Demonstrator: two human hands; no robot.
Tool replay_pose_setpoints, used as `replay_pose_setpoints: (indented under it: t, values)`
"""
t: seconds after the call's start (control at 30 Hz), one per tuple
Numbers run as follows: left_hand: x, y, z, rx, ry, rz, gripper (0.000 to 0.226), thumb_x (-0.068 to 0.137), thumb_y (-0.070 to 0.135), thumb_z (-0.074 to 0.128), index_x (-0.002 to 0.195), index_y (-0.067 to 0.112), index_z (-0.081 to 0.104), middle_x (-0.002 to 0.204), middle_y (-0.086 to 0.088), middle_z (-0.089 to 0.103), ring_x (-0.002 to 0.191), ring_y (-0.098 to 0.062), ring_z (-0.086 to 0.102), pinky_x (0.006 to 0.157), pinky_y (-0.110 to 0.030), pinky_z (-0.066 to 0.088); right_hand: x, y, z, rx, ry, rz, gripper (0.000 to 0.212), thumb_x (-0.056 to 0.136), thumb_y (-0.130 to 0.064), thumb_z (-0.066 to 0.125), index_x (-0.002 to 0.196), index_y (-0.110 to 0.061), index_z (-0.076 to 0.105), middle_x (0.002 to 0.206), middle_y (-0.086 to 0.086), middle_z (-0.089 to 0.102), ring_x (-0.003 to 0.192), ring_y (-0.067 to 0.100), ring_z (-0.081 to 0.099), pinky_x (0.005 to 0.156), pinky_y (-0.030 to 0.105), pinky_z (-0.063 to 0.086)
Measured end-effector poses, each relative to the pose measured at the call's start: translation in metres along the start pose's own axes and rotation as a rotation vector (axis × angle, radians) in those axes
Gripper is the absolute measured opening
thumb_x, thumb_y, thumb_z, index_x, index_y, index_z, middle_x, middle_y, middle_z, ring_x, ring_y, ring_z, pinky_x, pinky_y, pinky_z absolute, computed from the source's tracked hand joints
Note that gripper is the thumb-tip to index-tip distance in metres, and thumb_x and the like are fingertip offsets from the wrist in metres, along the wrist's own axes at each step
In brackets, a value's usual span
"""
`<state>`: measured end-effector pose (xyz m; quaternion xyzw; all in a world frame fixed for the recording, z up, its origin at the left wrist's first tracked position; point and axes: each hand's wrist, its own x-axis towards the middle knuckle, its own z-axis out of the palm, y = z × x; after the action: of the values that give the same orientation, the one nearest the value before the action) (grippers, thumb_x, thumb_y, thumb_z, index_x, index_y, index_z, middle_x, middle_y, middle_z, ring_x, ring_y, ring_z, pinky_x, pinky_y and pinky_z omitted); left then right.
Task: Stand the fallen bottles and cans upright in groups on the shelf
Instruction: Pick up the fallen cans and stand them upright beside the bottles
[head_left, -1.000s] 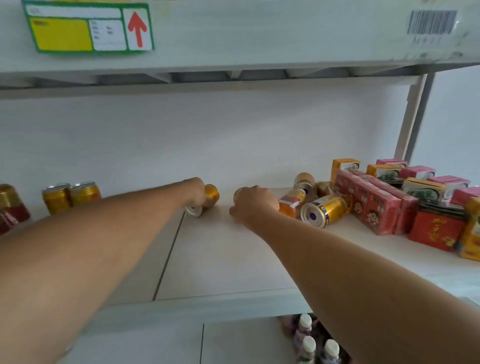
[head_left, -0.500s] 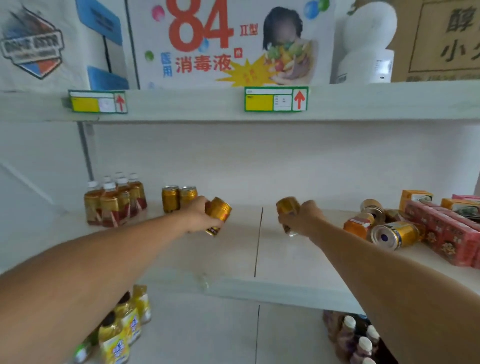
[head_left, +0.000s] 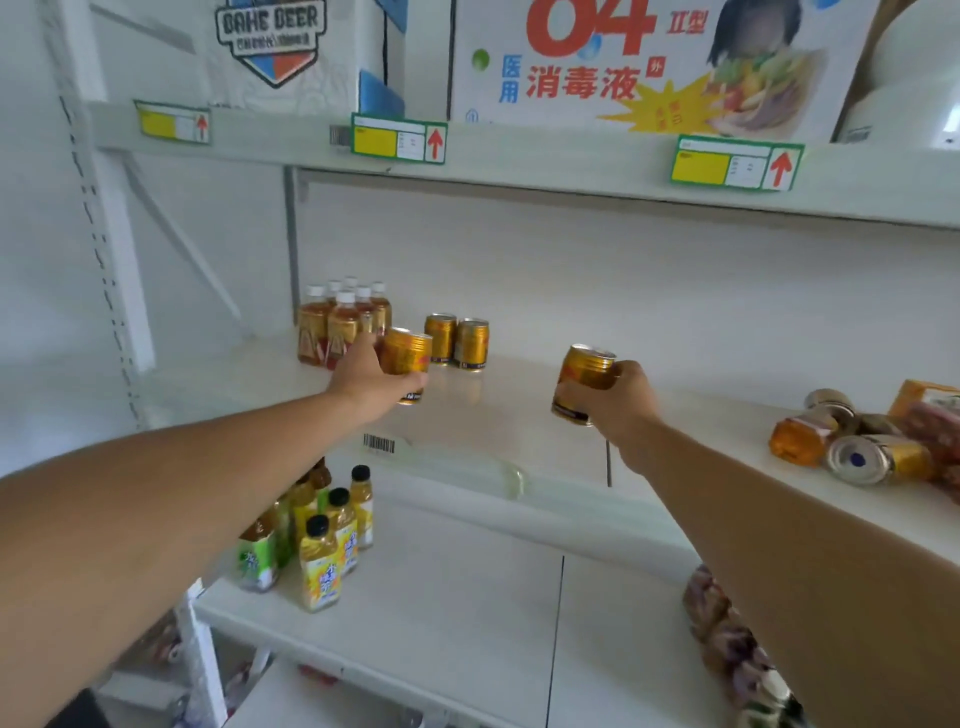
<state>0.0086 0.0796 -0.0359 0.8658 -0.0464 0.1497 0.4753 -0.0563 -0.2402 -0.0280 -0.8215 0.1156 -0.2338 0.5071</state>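
My left hand (head_left: 370, 375) grips a gold can (head_left: 407, 359), held nearly upright just above the white shelf (head_left: 498, 415), in front of two standing gold cans (head_left: 457, 342). My right hand (head_left: 626, 402) grips a second gold can (head_left: 584, 382), tilted slightly, over the middle of the shelf. A cluster of several brown tea bottles (head_left: 340, 325) with white caps stands at the shelf's left. At the far right, fallen cans (head_left: 878, 457) and a lying orange bottle (head_left: 797, 439) are heaped together.
Red and orange cartons (head_left: 930, 415) lie at the right edge. The lower shelf holds yellow juice bottles (head_left: 322, 540) at left and more bottles (head_left: 727, 623) at right. The upper shelf (head_left: 519, 156) with price tags carries large boxes overhead.
Both hands lifted a gold can each off the shelf and carried them left. The left can has turned from lying to nearly upright, close to the two standing cans.
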Motion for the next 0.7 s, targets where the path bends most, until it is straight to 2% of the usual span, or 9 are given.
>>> replay_pose_setpoints:
  t: [0.17, 0.23, 0.3, 0.43, 0.6, 0.7]
  values:
    - [-0.014, 0.002, -0.024, 0.014, 0.057, -0.036, 0.071, 0.077, 0.049, 0.093, 0.136, 0.026, 0.06, 0.127, 0.002, 0.07, 0.116, -0.022, 0.068, 0.103, -0.04, 0.053, 0.0, -0.016, 0.011, 0.061, -0.15, -0.082, 0.048, 0.072, -0.036, 0.094, 0.105, -0.032, 0.06, 0.1, -0.009, 0.068, 0.093, 0.009, 0.064, 0.065, 0.027, 0.046]
    - [-0.021, 0.005, -0.029, 0.051, 0.078, -0.046, 0.07, 0.076, 0.048, 0.093, 0.135, 0.026, 0.062, 0.126, 0.002, 0.072, 0.116, -0.022, 0.069, 0.106, -0.043, 0.055, 0.004, -0.014, 0.017, 0.075, -0.188, -0.099, 0.051, 0.074, -0.038, 0.094, 0.109, -0.031, 0.058, 0.101, -0.011, 0.067, 0.092, 0.006, 0.062, 0.067, 0.028, 0.047]
    - [-0.026, 0.007, -0.03, 0.076, 0.087, -0.056, 0.069, 0.076, 0.047, 0.094, 0.133, 0.025, 0.063, 0.126, 0.003, 0.073, 0.115, -0.021, 0.07, 0.106, -0.044, 0.056, 0.009, -0.012, 0.023, 0.09, -0.214, -0.11, 0.057, 0.075, -0.042, 0.094, 0.116, -0.03, 0.056, 0.101, -0.015, 0.064, 0.089, 0.002, 0.059, 0.065, 0.025, 0.045]
    - [-0.034, 0.005, -0.022, 0.067, 0.117, -0.082, 0.062, 0.079, 0.043, 0.094, 0.128, 0.024, 0.063, 0.127, 0.003, 0.071, 0.118, -0.021, 0.069, 0.105, -0.04, 0.055, 0.015, -0.004, 0.038, 0.097, -0.248, -0.119, 0.056, 0.076, -0.042, 0.093, 0.115, -0.031, 0.055, 0.098, -0.016, 0.063, 0.084, 0.001, 0.057, 0.06, 0.023, 0.042]
    - [-0.022, 0.005, -0.017, 0.09, 0.092, -0.08, 0.073, 0.08, 0.04, 0.095, 0.14, 0.021, 0.059, 0.133, 0.001, 0.068, 0.122, -0.022, 0.066, 0.104, -0.038, 0.051, 0.026, -0.002, 0.055, 0.106, -0.256, -0.132, 0.052, 0.076, -0.039, 0.094, 0.113, -0.029, 0.059, 0.096, -0.017, 0.063, 0.082, -0.002, 0.056, 0.058, 0.022, 0.04]
    - [-0.004, -0.001, -0.012, 0.068, 0.059, -0.078, 0.073, 0.08, 0.04, 0.095, 0.142, 0.022, 0.06, 0.136, -0.001, 0.069, 0.125, -0.023, 0.066, 0.111, -0.044, 0.051, 0.036, -0.002, 0.069, 0.092, -0.268, -0.135, 0.052, 0.076, -0.038, 0.093, 0.114, -0.028, 0.059, 0.099, -0.017, 0.063, 0.086, 0.0, 0.057, 0.06, 0.022, 0.041]
